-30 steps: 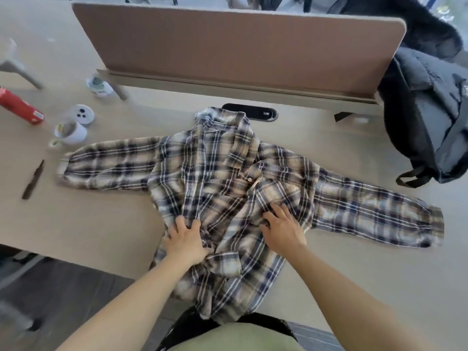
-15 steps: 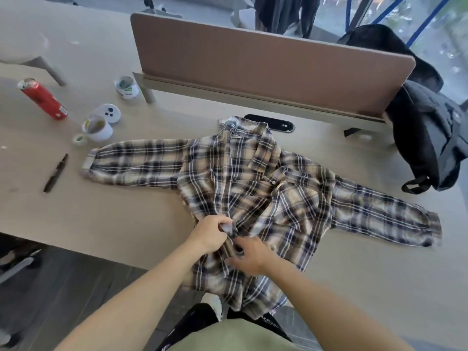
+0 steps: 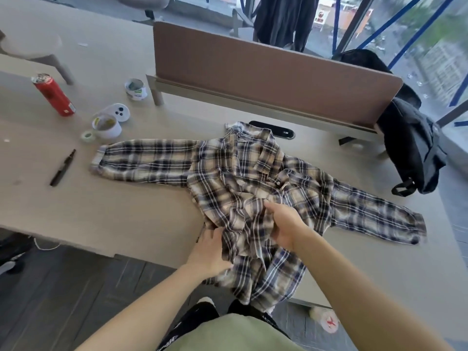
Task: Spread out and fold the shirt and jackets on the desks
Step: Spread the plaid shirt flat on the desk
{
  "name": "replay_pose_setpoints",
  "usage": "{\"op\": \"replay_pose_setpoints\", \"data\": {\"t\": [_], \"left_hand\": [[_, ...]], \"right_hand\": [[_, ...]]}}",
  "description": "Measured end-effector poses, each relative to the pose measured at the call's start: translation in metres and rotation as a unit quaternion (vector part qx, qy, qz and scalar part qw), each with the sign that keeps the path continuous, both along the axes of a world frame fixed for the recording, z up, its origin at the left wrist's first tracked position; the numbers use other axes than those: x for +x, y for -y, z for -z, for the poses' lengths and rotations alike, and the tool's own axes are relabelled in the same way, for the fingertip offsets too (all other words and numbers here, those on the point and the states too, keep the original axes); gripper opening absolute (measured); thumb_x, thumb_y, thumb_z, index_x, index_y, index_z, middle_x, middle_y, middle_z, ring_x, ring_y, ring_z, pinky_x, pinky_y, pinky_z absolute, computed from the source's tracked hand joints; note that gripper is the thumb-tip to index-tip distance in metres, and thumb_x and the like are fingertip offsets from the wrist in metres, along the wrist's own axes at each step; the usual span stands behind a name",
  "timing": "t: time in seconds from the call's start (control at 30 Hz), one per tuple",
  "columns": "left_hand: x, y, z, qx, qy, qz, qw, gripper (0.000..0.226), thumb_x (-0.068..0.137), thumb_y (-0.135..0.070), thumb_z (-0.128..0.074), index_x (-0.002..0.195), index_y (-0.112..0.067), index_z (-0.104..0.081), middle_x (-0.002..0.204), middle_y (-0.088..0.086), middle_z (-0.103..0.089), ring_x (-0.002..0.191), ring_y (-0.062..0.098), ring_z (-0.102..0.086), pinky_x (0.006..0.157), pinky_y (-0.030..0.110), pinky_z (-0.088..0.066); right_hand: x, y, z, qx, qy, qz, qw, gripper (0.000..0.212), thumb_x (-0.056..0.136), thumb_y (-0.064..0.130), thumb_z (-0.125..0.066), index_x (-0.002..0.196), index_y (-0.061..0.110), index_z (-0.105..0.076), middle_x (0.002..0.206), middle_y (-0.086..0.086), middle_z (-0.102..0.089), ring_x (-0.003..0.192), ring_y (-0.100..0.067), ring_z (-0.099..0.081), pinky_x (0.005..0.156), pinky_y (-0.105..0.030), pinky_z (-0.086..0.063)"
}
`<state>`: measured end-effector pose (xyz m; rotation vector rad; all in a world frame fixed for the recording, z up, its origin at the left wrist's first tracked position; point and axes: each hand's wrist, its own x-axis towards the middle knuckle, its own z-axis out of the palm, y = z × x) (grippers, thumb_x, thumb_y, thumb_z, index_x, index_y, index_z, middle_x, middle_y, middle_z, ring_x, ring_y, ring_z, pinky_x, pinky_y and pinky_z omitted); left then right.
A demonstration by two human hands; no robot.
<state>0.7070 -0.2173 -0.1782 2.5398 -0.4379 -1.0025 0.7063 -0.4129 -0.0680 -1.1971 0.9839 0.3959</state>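
A beige and navy plaid shirt [image 3: 235, 178] lies front up on the desk [image 3: 121, 211], sleeves stretched out left and right, its hem hanging over the near edge. My left hand [image 3: 210, 252] holds the lower left front panel at the desk edge, fingers tucked under the cloth. My right hand [image 3: 285, 224] grips a bunched fold of the lower front, just right of the placket. The fabric between both hands is wrinkled and gathered. A dark jacket [image 3: 410, 145] is heaped at the desk's far right end.
A brown divider panel [image 3: 266, 72] runs behind the shirt. To the left stand a red can [image 3: 53, 95], a white cup [image 3: 106, 125], a tape roll [image 3: 88, 136], a small tub [image 3: 136, 89] and a black pen [image 3: 62, 167]. Dark clothes [image 3: 283, 19] hang beyond the divider.
My hands went from pressing flat on the shirt to meeting at the placket, then parted: the left dropped to the desk edge, the right bunched the front. The camera view shifted left.
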Motion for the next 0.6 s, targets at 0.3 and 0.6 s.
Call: {"op": "replay_pose_setpoints", "data": {"t": [0.3,0.6], "left_hand": [[-0.015,-0.014,-0.002,-0.085,0.090,-0.061,0.990,0.047,0.096,-0.047,-0.056,0.131,-0.018,-0.044,0.114,0.004,-0.060,0.104,0.025,-0.063,0.081,0.039,-0.054],[-0.029,-0.101,-0.046,-0.212,0.189,-0.253,0.925,0.034,0.097,-0.007,-0.054,0.128,-0.018,-0.055,0.100,-0.007,-0.062,0.085,0.016,-0.060,0.074,0.025,-0.048]], "right_hand": [[0.001,-0.032,-0.038,0.118,0.090,0.054,0.987,0.033,0.107,0.018,-0.041,0.125,0.000,-0.061,0.100,-0.014,-0.074,0.080,-0.023,-0.072,0.075,-0.038,-0.062],[-0.002,-0.036,-0.059,-0.034,0.101,-0.112,0.988,0.015,0.097,0.008,-0.060,0.108,-0.002,-0.065,0.092,-0.013,-0.074,0.079,-0.024,-0.073,0.066,-0.037,-0.061]]}}
